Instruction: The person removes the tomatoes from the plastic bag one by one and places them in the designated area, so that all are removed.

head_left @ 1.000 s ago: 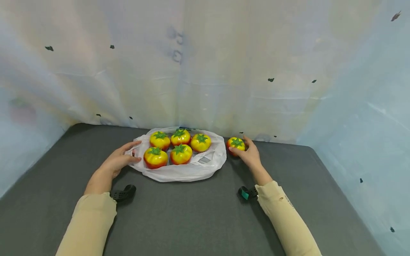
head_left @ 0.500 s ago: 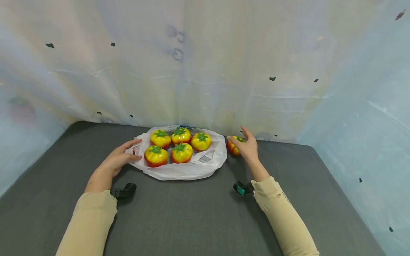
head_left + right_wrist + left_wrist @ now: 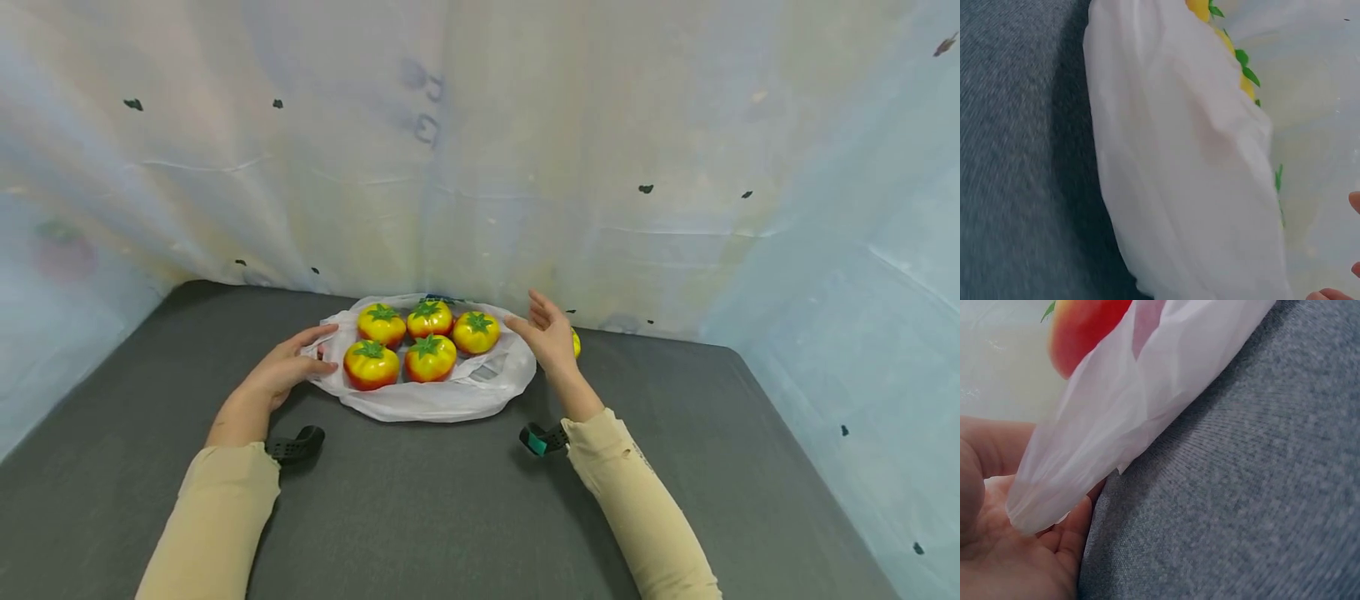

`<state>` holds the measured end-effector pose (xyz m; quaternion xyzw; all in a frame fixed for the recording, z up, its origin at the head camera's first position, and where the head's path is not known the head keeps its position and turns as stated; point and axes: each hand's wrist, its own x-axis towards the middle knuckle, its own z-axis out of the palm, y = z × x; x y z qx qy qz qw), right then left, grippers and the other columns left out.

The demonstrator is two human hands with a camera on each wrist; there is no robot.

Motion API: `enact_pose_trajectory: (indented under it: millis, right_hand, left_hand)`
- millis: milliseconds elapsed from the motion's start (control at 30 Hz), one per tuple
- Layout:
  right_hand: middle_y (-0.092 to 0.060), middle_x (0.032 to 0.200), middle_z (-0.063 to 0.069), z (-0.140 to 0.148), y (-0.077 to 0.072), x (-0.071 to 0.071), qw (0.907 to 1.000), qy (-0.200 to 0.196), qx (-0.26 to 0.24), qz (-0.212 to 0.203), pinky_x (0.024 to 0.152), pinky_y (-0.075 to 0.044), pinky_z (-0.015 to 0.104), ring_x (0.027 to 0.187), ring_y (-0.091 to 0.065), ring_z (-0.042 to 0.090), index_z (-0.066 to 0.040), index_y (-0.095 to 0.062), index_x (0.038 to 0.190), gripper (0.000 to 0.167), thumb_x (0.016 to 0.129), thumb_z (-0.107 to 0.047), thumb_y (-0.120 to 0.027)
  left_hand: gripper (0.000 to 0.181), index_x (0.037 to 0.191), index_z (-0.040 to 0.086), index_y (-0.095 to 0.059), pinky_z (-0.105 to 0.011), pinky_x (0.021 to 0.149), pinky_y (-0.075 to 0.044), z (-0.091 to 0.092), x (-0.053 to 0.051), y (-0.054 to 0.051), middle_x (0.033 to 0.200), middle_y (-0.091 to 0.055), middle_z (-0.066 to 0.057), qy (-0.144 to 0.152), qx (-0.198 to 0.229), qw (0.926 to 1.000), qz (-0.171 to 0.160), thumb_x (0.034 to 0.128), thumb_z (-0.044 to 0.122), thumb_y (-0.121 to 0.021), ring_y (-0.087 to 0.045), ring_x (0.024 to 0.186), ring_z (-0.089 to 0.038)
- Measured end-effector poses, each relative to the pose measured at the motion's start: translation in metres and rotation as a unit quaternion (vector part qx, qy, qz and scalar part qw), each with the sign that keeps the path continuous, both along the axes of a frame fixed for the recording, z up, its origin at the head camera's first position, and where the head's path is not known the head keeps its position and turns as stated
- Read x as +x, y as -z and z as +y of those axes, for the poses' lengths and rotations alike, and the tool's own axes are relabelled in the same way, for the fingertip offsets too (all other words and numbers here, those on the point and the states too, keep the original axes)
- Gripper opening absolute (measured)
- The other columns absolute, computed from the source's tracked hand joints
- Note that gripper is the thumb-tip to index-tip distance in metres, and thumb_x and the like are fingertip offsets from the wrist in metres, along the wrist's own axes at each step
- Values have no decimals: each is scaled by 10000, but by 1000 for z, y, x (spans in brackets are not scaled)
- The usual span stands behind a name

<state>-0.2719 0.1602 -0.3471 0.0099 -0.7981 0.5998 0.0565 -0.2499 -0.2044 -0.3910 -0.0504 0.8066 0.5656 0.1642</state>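
Apparently to hold the mouth of the bag (image 3: 420,408) wide, the left hand (image 3: 279,368) grips its left rim, with five tomatoes (image 3: 430,360) inside. Spread and holding nothing, the right hand (image 3: 550,335) hangs by the right rim, partly hiding the lone tomato (image 3: 576,344) on the tabletop (image 3: 420,508).

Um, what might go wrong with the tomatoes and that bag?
The white bag gapes open, so its five tomatoes might roll out if the left hand, at one end, lifts it. Also, the lone tomato is mostly hidden behind the right hand, which might bump it and send it rolling.
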Motion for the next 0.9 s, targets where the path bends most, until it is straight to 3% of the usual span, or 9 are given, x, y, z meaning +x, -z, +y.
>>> enact_pose_trajectory:
  millis: [200,467,900]
  right_hand:
    - [-376,1495,191,-12,6,-3,9997,-198,-55,-139,1120,-349,412,1371,-384,320,-94,-401,1460,676,856,-149,-698]
    - [-387,1497,164,-29,8,-8,9978,-405,236,-466,1109,-361,431,1367,-389,317,-104,-399,1462,693,849,-196,-706]
    - [-428,1469,142,-35,18,-13,9955,-305,606,-655,1117,-354,408,1350,-415,299,-131,-457,1430,665,827,-193,-729]
  left_hand:
    - [802,1548,205,-163,-642,1133,-104,1,-1,1,1604,95,-177,44,-14,10000,62,893,117,-617,12,1448,-442]
    - [819,1549,203,-160,-646,1130,-102,-2,0,1,1603,107,-172,-2,30,10000,28,884,107,-629,30,1449,-441]
    - [815,1547,187,-166,-638,1136,-100,-1,1,-1,1603,111,-167,-19,84,10000,39,881,85,-625,34,1453,-431]
